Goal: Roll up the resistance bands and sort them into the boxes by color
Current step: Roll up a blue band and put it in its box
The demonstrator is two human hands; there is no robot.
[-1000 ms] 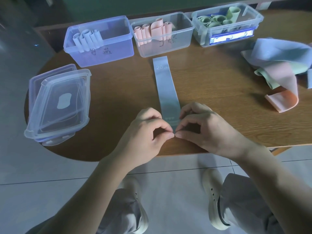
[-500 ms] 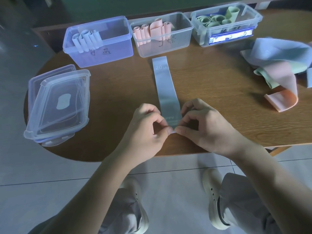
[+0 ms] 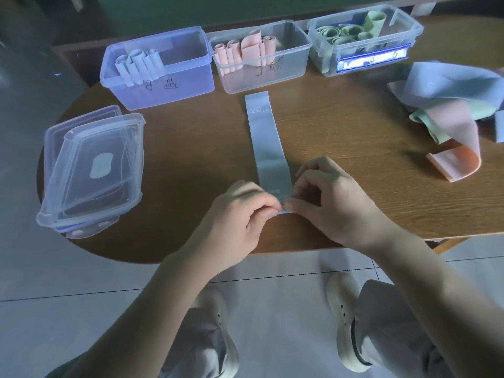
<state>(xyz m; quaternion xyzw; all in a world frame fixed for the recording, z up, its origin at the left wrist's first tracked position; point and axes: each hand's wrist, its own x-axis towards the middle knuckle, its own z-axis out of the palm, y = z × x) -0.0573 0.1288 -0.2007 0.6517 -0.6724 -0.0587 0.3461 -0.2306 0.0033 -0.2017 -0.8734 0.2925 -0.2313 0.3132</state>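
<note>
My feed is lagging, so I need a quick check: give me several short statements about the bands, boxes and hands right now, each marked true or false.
1. Both hands pinch the near end of the blue band. True: left hand and right hand meet there.
2. The blue band is already fully rolled. False: most of it lies flat on the table.
3. The middle box holds pink rolls. True.
4. The green rolls sit in the leftmost box. False: they are in the right box; the left box holds blue rolls.
5. Unrolled bands lie piled at the right. True.
</note>
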